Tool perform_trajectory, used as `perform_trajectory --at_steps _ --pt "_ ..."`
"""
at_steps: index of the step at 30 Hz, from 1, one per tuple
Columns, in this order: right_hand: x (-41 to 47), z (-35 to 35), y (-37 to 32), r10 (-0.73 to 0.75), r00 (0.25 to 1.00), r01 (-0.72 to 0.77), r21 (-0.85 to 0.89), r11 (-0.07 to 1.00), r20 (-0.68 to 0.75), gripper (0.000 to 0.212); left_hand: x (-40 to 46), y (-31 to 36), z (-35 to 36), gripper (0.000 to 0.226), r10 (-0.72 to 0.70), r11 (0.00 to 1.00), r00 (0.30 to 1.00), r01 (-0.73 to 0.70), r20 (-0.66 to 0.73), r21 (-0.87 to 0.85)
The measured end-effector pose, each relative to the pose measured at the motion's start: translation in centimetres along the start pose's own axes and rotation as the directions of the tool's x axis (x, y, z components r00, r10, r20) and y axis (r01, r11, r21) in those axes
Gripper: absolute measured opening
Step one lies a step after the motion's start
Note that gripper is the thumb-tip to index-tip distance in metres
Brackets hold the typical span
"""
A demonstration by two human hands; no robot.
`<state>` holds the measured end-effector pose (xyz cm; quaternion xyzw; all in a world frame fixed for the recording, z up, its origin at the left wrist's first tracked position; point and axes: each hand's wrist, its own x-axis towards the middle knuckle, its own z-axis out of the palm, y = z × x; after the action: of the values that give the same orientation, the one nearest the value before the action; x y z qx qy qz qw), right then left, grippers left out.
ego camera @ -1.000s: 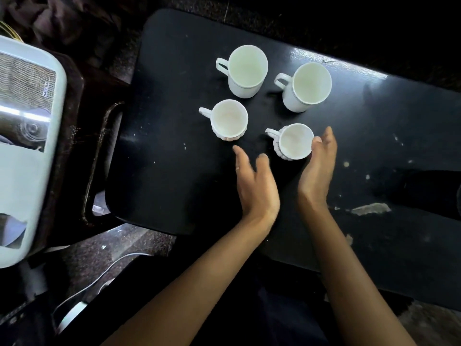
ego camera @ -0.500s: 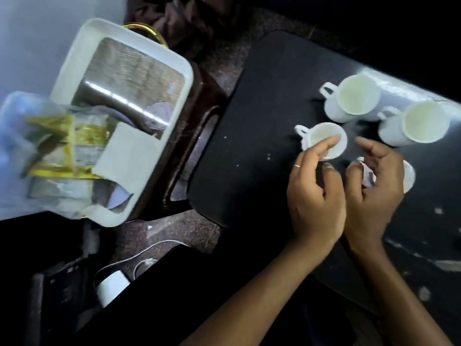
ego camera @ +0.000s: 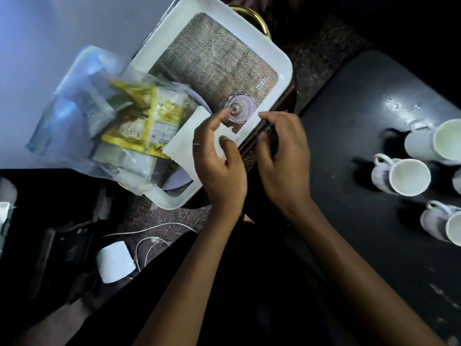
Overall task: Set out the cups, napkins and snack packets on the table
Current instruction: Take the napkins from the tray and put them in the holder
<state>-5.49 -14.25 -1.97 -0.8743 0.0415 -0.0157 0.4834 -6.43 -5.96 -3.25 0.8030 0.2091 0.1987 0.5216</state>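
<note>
Three white cups (ego camera: 409, 177) (ego camera: 445, 139) (ego camera: 449, 227) stand on the black table (ego camera: 361, 108) at the right. Left of it, a white tray (ego camera: 283, 63) with a woven liner holds a white napkin (ego camera: 183, 146) and yellow snack packets (ego camera: 149, 121) in clear wrapping. My left hand (ego camera: 220, 161) hovers over the napkin's right end, fingers apart, its index tip near a small clear glass (ego camera: 240, 109). My right hand (ego camera: 283, 158) is beside it at the tray's near rim, fingers curled; whether it grips the rim is unclear.
A clear plastic bag (ego camera: 74, 101) lies against the tray's left side. Below the tray, on the speckled floor, are a white charger block (ego camera: 114, 264) with white cable (ego camera: 154, 231) and a dark object (ego camera: 67, 248). A gold handle (ego camera: 260, 22) shows behind the tray.
Both hands left the cups and moved left to the tray. My view swung left, so the cups now sit at the right edge.
</note>
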Motion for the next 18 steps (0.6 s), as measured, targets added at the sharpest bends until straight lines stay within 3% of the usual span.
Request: perform_trajectory --at_steps 4,7,9,12,18 --pt "1.2 3.4 -1.0 0.023 0.976 0.02 -0.199 0.98 0.216 0.032 1.7 -2.1 -2.6 0.044 0.013 0.981 1.0 -0.016 0.017 0.194" --pt "1.6 5.3 -0.7 0.06 0.95 0.078 -0.418 0.905 0.306 0.038 2.1 -3.5 -3.8 0.041 -0.085 0.928 0.983 0.019 0.161 0.371" --pt "1.7 6.1 -0.6 0.111 0.94 0.079 -0.524 0.848 0.321 0.039 2.2 -4.3 -4.2 0.038 -0.124 0.873 0.954 -0.026 0.273 0.487" --pt "1.9 7.0 -0.9 0.192 0.927 0.049 -0.614 0.788 0.321 0.038 2.4 -4.6 -4.4 0.035 -0.127 0.808 0.935 -0.095 0.33 0.581" --pt "2.8 7.8 -2.1 0.317 0.912 -0.109 -0.589 0.801 0.262 0.019 2.9 -4.8 -4.5 0.036 -0.123 0.79 0.924 -0.13 0.362 0.6"
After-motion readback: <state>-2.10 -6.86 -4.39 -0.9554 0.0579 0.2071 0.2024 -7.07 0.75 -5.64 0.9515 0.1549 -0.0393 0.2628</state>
